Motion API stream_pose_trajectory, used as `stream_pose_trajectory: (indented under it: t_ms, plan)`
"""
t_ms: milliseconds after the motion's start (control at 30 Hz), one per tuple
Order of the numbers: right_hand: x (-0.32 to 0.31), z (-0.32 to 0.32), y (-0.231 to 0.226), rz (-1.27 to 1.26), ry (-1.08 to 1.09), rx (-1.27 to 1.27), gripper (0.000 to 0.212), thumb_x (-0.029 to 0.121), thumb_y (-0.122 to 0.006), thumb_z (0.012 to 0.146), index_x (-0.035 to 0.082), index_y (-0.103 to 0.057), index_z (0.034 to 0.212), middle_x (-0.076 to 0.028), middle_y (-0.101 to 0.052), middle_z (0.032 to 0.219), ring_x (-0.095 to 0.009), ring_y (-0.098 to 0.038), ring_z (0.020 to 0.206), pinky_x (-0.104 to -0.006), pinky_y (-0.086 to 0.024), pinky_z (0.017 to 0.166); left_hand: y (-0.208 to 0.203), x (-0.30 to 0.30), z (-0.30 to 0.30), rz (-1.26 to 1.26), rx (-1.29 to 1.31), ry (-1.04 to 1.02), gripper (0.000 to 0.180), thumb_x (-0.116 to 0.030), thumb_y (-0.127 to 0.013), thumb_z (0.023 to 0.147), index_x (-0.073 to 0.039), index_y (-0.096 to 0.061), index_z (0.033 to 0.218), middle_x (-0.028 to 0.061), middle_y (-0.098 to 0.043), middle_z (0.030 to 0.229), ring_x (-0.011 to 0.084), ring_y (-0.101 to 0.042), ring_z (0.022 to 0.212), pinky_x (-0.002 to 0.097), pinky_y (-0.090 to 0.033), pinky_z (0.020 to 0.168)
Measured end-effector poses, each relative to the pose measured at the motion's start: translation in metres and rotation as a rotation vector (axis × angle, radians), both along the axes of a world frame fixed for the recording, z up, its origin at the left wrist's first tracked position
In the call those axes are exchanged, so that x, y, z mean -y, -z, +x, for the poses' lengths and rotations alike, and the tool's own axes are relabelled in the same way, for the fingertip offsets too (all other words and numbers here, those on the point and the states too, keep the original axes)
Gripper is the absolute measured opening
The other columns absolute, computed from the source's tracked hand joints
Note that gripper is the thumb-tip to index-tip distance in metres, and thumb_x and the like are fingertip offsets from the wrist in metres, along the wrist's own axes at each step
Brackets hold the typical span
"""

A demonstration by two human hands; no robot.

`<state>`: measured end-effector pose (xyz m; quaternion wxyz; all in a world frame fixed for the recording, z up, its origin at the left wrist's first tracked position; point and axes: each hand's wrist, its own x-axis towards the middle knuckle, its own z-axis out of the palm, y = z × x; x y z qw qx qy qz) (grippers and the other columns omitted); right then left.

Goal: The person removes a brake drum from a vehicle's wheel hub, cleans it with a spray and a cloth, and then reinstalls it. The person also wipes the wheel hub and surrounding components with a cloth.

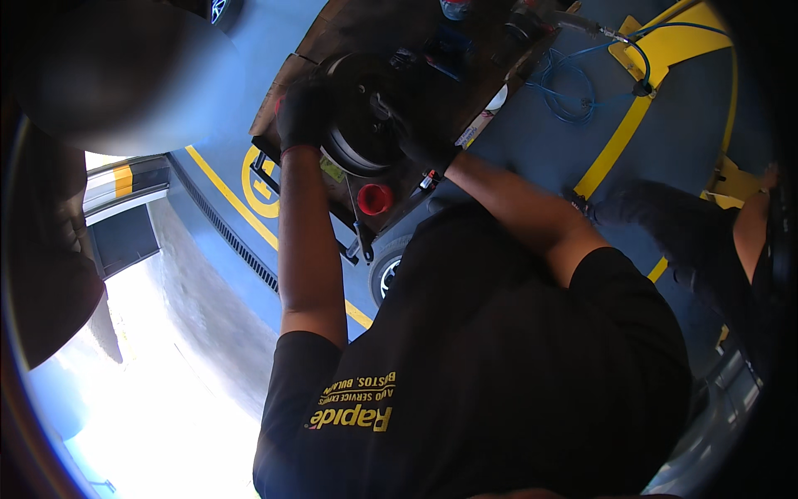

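Steadying the round black drum on the worktop, upper centre of the frame, appears to be the role of the left hand, which lies at the drum's left rim. The right hand reaches over the drum's right side, toward its centre. Dark gloves and shadow obscure the fingers; whether either hand is clamped or apart cannot be told. For good control, brace the rim firmly, work squarely at the centre, and avoid knocking the red container just below.
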<state>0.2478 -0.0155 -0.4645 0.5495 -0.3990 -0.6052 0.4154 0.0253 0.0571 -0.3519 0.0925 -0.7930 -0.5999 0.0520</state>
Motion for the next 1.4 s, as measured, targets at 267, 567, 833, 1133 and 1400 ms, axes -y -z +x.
stream_pose_trajectory:
  t_ms: [267,567,833,1133,1400]
  plan:
    - [0.036,0.008,-0.059,0.492,0.093,0.311,0.044,0.001,-0.064,0.102,0.004,-0.063,0.146,-0.023,-0.064,0.148,-0.041,-0.063,0.135,-0.0471,-0.051,0.116,0.0,-0.006,-0.007,-0.018,-0.191,0.092,0.029,-0.022,-0.057,0.104,-0.007,-0.076,0.12,0.0168,-0.08,0.112,0.0359,-0.078,0.102,0.0474,-0.063,0.09]
    - [0.028,-0.018,0.0,0.302,0.168,0.232,0.046,-0.002,-0.061,0.105,0.004,-0.059,0.15,-0.023,-0.061,0.151,-0.04,-0.062,0.137,-0.0457,-0.051,0.116,0.008,-0.018,-0.043,-0.032,-0.006,0.134,0.032,-0.013,-0.06,0.102,-0.003,-0.071,0.131,0.0156,-0.08,0.105,0.0307,-0.079,0.092,0.0407,-0.064,0.08]
    - [0.004,-0.019,0.016,0.033,0.137,0.038,0.044,0.004,-0.065,0.102,0.003,-0.061,0.146,-0.023,-0.064,0.143,-0.042,-0.061,0.135,-0.0476,-0.049,0.117,0.028,-0.027,-0.059,0.042,-0.15,0.224,0.031,-0.013,-0.059,0.103,-0.002,-0.067,0.131,0.0123,-0.079,0.102,0.0266,-0.08,0.089,0.0382,-0.064,0.075]
    - [-0.012,-0.041,-0.025,0.523,0.247,0.695,0.042,0.02,-0.067,0.1,0.005,-0.068,0.14,-0.02,-0.069,0.141,-0.035,-0.066,0.131,-0.0504,-0.048,0.118,0.017,-0.017,-0.054,-0.016,-0.202,0.188,0.031,-0.016,-0.057,0.106,-0.002,-0.069,0.13,0.0145,-0.079,0.106,0.0279,-0.08,0.096,0.0395,-0.064,0.084]
    - [-0.028,-0.031,-0.008,0.155,0.056,0.28,0.044,0.014,-0.075,0.096,0.008,-0.069,0.139,-0.02,-0.064,0.146,-0.036,-0.066,0.128,-0.0494,-0.053,0.108,0.047,-0.02,-0.098,0.019,-0.261,0.212,0.044,-0.013,-0.057,0.107,0.001,-0.06,0.148,0.0142,-0.077,0.124,0.0272,-0.078,0.107,0.0379,-0.062,0.093]
